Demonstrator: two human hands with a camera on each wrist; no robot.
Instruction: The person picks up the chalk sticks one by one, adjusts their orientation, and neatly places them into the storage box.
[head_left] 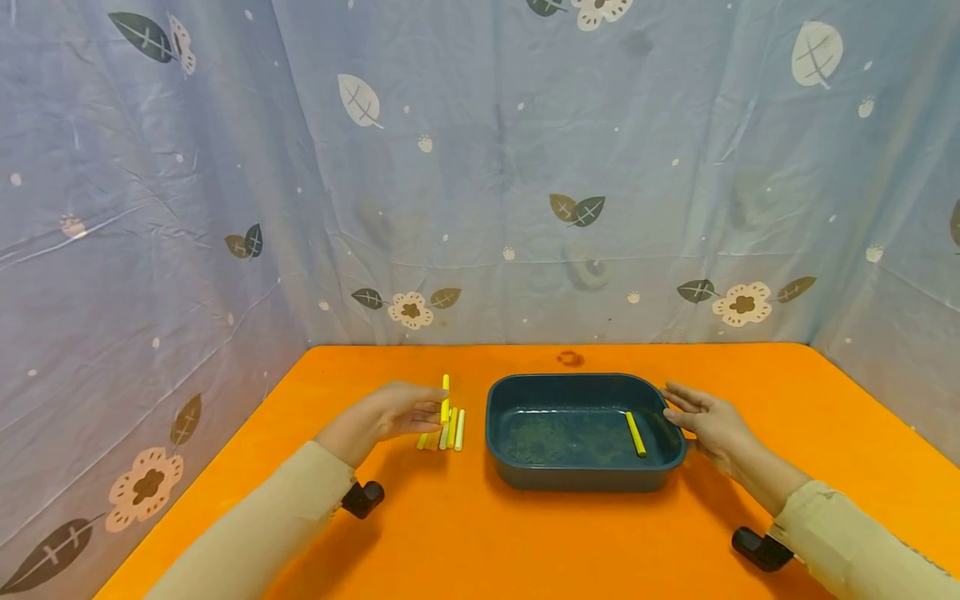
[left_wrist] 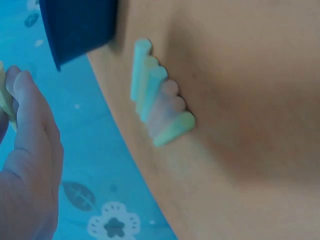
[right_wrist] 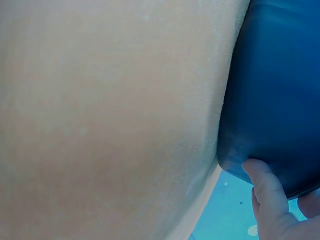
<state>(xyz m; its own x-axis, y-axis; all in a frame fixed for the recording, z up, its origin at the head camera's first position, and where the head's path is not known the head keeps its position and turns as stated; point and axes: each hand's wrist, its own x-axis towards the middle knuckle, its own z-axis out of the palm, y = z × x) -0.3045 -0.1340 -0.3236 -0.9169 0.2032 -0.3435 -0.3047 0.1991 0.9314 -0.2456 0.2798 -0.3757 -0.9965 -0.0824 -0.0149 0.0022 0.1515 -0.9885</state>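
A yellow chalk stick (head_left: 446, 398) stands nearly upright in the pinch of my left hand (head_left: 401, 410), raised over the table. Below and beside that hand, several yellow and pale chalk sticks (head_left: 452, 429) lie side by side; the left wrist view shows the row of chalks (left_wrist: 159, 95) with their round ends. At the right end of a dark rectangular dish (head_left: 573, 479), my right hand (head_left: 712, 429) holds the rim, thumb at the edge and fingers outside. The right wrist view shows a finger (right_wrist: 267, 187) against the dish's outer wall. One yellow chalk (head_left: 636, 434) lies inside the dish, towards the right.
An orange table (head_left: 480, 542) carries everything. A patterned curtain (head_left: 487, 167) hangs behind it and along both sides. Dark wrist cameras (head_left: 363, 498) hang beneath the sleeves. A reddish mark (head_left: 570, 358) shows on the table behind the dish.
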